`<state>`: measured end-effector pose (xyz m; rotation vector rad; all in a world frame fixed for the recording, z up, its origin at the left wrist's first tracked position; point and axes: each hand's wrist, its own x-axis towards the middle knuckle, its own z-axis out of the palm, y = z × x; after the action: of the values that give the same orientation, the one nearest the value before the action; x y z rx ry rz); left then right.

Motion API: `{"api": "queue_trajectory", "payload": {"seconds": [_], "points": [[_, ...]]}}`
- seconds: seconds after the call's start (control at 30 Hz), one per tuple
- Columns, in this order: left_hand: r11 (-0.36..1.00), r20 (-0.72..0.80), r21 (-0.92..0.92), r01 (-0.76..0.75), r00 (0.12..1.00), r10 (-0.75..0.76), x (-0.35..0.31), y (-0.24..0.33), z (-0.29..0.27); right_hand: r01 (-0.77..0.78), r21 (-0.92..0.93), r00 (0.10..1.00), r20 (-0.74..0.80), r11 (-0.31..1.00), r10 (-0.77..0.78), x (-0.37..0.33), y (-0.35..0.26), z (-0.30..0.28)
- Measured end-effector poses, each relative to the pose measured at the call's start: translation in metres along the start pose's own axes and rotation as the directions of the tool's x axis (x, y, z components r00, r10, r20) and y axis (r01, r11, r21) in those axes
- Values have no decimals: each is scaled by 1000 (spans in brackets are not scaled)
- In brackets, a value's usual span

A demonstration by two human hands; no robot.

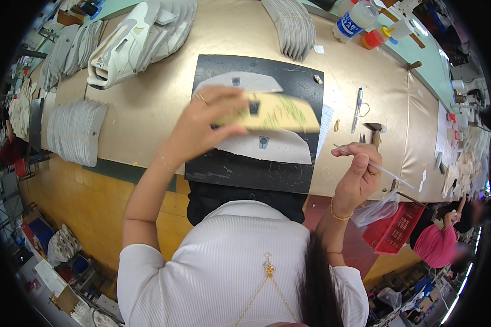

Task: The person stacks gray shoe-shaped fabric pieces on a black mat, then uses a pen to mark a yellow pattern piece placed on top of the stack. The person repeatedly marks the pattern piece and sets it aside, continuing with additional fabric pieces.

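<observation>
Open counter (139,109) between grey stack (76,132) and black mat (251,177); your left hand (215,114) pinches the tan card (283,111) by its left end, over the grey panels (286,147); likely light, stiffish, that end suits; mat's right edge near; your right hand (360,171) pinches a thin rod (393,176), hammer (376,136) close beyond

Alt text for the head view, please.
The left hand holds a tan board over pale grey pieces on a black mat; the right hand holds a thin pale stick. A hammer lies nearby.
</observation>
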<state>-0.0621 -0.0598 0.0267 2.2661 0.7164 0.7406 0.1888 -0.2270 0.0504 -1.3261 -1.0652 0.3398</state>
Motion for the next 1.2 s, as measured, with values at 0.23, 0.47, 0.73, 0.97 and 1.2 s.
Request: {"api": "queue_trajectory", "payload": {"seconds": [0.23,0.47,0.73,0.97,1.2], "points": [[984,152,89,-155,978,140,-27,18,21,-26,74,1000,4,997,26,0,0,6],[989,147,68,-134,981,123,-27,15,21,-37,91,998,46,995,33,-2,-1,8],[989,160,72,-131,980,119,-27,15,21,-61,43,992,110,997,56,-5,0,9],[975,133,131,-180,978,163,-29,15,23,-35,-226,922,369,973,119,9,2,47],[972,123,119,-201,975,187,-27,15,26,194,-372,877,480,908,10,15,8,67]]}}
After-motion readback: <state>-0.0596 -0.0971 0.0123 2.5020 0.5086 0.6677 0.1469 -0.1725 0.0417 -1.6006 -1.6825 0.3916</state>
